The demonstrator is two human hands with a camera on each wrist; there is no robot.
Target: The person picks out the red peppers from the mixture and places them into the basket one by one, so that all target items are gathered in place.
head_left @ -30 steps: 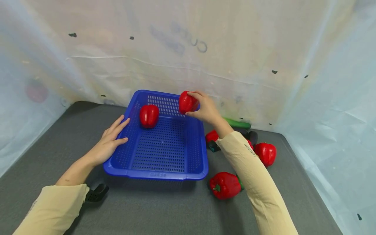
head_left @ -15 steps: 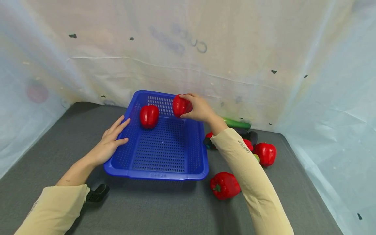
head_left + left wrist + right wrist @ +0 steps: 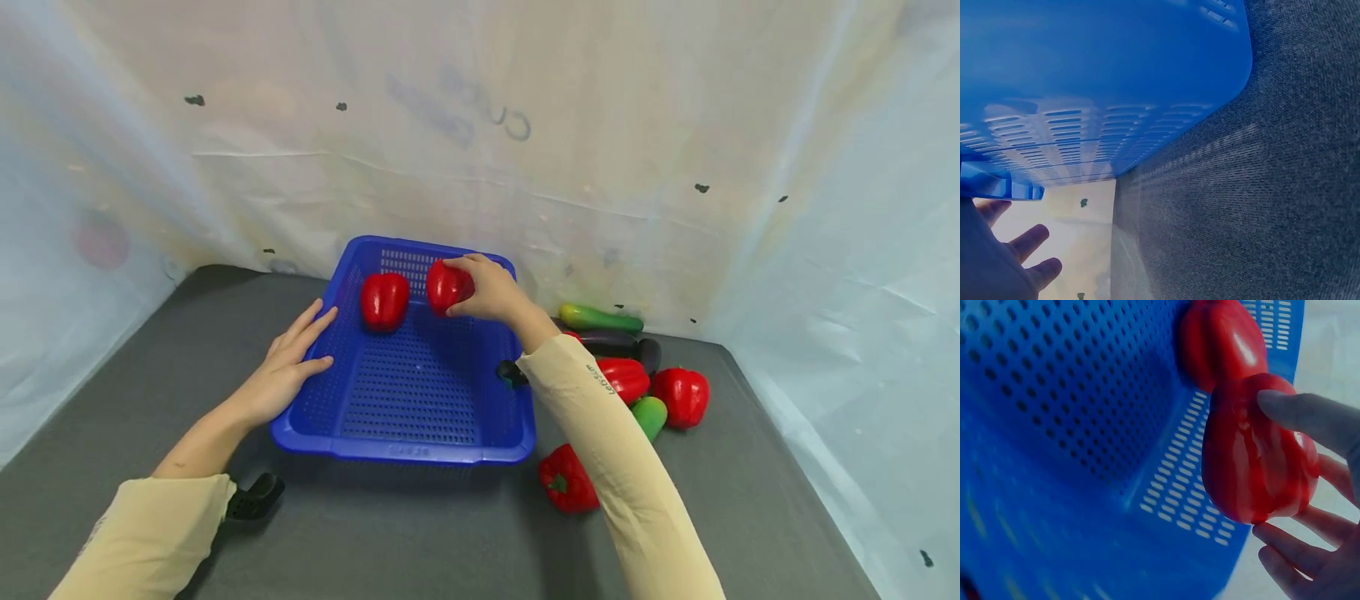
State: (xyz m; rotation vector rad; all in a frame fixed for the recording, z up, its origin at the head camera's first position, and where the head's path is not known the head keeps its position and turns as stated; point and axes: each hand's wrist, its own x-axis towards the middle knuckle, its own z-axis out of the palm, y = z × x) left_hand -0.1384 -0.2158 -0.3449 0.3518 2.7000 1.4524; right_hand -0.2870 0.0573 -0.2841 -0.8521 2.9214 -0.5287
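Note:
A blue plastic basket (image 3: pixel 408 451) with perforated walls stands on the grey surface. My left hand (image 3: pixel 279 375) rests on its left rim, fingers spread and straight; the left wrist view shows some of those fingers (image 3: pixel 1029 240) beside the basket's outer wall. In my right hand (image 3: pixel 491 292) is a red bell pepper (image 3: pixel 444 287), gripped between thumb and fingers inside the basket near its back wall. Another red bell pepper (image 3: pixel 385 302) lies in the basket's back left corner. Seen from the right wrist, the held pepper (image 3: pixel 1260 456) overlaps that other one (image 3: pixel 1225 344).
Right of the basket lie several vegetables: a green cucumber (image 3: pixel 600 318), a dark eggplant (image 3: pixel 607 342), red bell peppers (image 3: pixel 681 397) and a green vegetable (image 3: pixel 649 415). One red pepper (image 3: pixel 566 482) sits near the front, partly behind the right sleeve. Plastic sheeting (image 3: pixel 600 125) walls the back.
My right hand has carried the red bell pepper left and lower, from over the back right rim into the basket. The left hand stays on the rim.

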